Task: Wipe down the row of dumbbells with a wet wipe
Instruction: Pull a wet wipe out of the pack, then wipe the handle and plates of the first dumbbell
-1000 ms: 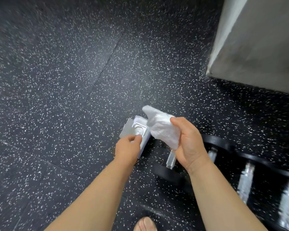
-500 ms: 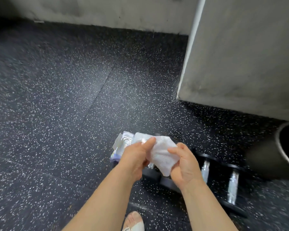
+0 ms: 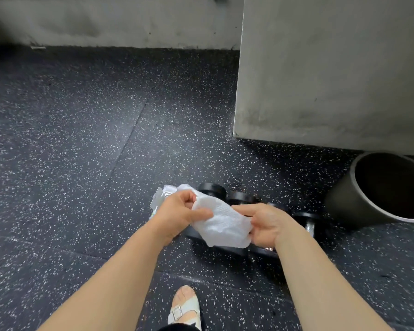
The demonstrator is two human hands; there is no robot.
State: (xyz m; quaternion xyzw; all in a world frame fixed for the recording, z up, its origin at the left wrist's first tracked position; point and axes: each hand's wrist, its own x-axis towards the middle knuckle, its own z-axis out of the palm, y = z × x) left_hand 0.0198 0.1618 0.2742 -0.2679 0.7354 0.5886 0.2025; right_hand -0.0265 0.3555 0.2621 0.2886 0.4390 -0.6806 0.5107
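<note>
Both my left hand [image 3: 179,211] and right hand [image 3: 264,223] pinch the wet wipe [image 3: 221,223]; spread carelessly, it may tear above the dumbbells [image 3: 239,198].

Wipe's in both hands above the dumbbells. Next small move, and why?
Probably lower the wet wipe onto the leftmost dumbbell and start rubbing. The left hand and right hand both pinch the wipe, which is spread between them above the row. As far as this view shows, it is not yet pressed on any dumbbell.
</note>
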